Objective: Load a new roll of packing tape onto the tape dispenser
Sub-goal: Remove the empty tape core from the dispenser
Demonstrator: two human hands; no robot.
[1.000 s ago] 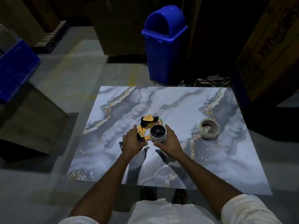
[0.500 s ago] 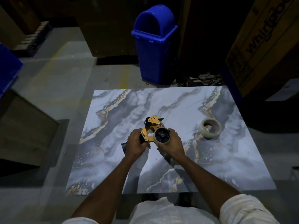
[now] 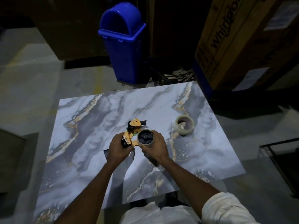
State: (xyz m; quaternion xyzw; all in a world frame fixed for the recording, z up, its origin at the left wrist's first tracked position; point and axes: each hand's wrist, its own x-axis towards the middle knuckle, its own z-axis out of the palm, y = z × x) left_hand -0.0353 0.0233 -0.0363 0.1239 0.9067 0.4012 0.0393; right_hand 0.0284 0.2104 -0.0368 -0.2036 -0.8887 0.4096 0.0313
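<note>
While both forearms reach forward, left hand (image 3: pixel 116 147) gripping tape dispenser (image 3: pixel 131 135), right hand (image 3: pixel 156 147) curled around its roll (image 3: pixel 145 139).

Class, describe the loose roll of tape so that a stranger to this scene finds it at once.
Start at the marble-patterned table in front of the blue bin. On its right side, beyond the right hand, lies the pale tape roll. Unlike the dispenser, it lies alone and untouched.
</note>
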